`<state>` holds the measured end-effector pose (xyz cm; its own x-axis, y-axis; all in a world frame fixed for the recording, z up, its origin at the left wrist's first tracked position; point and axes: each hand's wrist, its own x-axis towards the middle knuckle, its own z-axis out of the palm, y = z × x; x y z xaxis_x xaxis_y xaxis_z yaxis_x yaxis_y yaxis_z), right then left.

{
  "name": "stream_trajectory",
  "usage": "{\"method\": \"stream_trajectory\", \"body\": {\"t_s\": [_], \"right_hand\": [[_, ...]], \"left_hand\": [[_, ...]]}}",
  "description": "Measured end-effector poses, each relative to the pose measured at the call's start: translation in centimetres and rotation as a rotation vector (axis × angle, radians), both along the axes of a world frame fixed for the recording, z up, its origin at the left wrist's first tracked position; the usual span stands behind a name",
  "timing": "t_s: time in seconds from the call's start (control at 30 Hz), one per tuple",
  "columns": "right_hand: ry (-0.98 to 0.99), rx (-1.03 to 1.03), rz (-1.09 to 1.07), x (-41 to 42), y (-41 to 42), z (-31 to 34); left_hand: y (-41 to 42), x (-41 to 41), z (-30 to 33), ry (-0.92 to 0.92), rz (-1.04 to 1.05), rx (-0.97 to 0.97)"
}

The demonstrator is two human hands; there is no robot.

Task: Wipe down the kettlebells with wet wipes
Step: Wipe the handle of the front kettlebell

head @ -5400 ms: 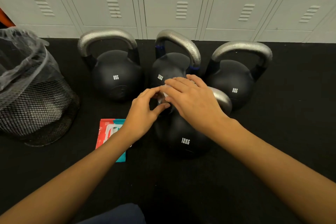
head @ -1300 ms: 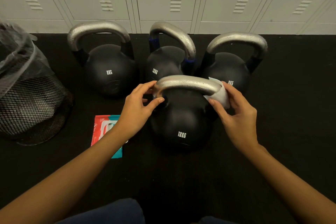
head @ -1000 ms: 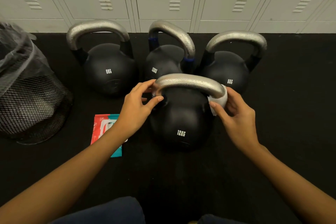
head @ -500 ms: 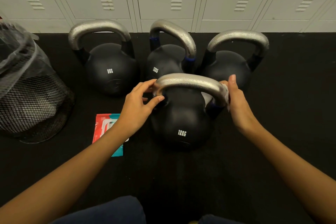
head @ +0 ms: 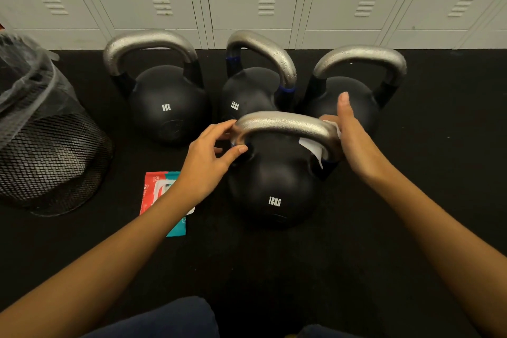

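Gripping near kettlebell (head: 274,181) handle, left hand (head: 204,162), right hand (head: 354,143) clasping wipe (head: 312,147), wipes packet (head: 153,189) (forearm-covered), mesh bin (head: 49,156) left.

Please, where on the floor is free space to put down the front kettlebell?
Bare black mat lies right of the front kettlebell, and a wide strip before it, toward the knees. Crowded: the three kettlebells behind, the wipes packet and mesh bin on the left.
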<state>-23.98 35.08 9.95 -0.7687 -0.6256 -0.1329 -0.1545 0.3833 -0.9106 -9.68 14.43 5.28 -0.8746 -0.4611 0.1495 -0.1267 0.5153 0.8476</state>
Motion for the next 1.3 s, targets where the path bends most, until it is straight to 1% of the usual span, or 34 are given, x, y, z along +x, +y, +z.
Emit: {"method": "stream_trajectory", "body": {"t_s": [0.13, 0.33, 0.4, 0.43, 0.47, 0.5, 0.53, 0.6, 0.63, 0.7, 0.83, 0.93, 1.0, 1.07, 1.13, 1.2, 1.3], "right_hand": [[0.23, 0.138, 0.053, 0.4, -0.8, 1.8], [0.642, 0.296, 0.283, 2.1, -3.4, 3.4], [0.718, 0.346, 0.328, 2.6, -4.3, 3.6], [0.731, 0.382, 0.35, 2.7, -4.5, 3.8], [0.722, 0.415, 0.373, 2.6, -4.7, 3.8], [0.691, 0.423, 0.391, 2.5, -4.8, 3.9], [0.633, 0.391, 0.395, 2.4, -4.7, 4.0], [0.48, 0.223, 0.335, 2.0, -4.4, 4.3], [0.422, 0.139, 0.272, 1.7, -4.1, 4.3], [0.396, 0.055, 0.137, 1.1, -3.4, 4.4], [0.335, 0.044, -0.047, 0.4, -2.2, 3.4], [0.318, 0.06, -0.082, 0.6, -1.6, 2.4], [0.292, 0.056, -0.093, 1.0, -1.5, 1.8], [0.27, 0.045, -0.103, 1.2, -1.5, 1.4], [0.269, 0.034, -0.116, 1.3, -1.6, 1.3], [0.266, 0.033, -0.124, 1.4, -1.7, 1.2], [0.261, 0.035, -0.153, 1.4, -1.8, 0.9]], "left_hand": [[-0.2, 0.0, 0.2, -0.022, -0.017, 0.01], [-1.9, 0.3, 2.6, -0.147, -0.17, 0.149], [-2.1, 0.1, 3.3, -0.109, -0.168, 0.238], [-2.2, -0.2, 3.6, -0.073, -0.134, 0.284], [-2.2, -0.6, 3.9, -0.029, -0.083, 0.308], [-2.0, -1.0, 4.2, 0.019, -0.022, 0.292], [-1.7, -1.4, 4.5, 0.069, 0.032, 0.245], [-0.6, -2.2, 5.2, 0.169, 0.067, 0.104], [0.0, -2.6, 5.4, 0.205, 0.044, 0.017], [1.4, -3.4, 5.7, 0.238, -0.025, -0.172], [3.7, -5.5, 6.3, 0.24, -0.069, -0.578], [4.7, -6.5, 5.7, 0.157, -0.115, -0.832], [4.7, -6.4, 4.9, 0.14, -0.127, -0.938], [4.0, -5.9, 4.1, 0.168, -0.12, -0.905], [3.2, -5.2, 3.2, 0.212, -0.114, -0.785], [2.4, -4.6, 2.3, 0.242, -0.094, -0.577], [1.7, -3.7, 1.2, 0.244, -0.09, -0.195]]}}
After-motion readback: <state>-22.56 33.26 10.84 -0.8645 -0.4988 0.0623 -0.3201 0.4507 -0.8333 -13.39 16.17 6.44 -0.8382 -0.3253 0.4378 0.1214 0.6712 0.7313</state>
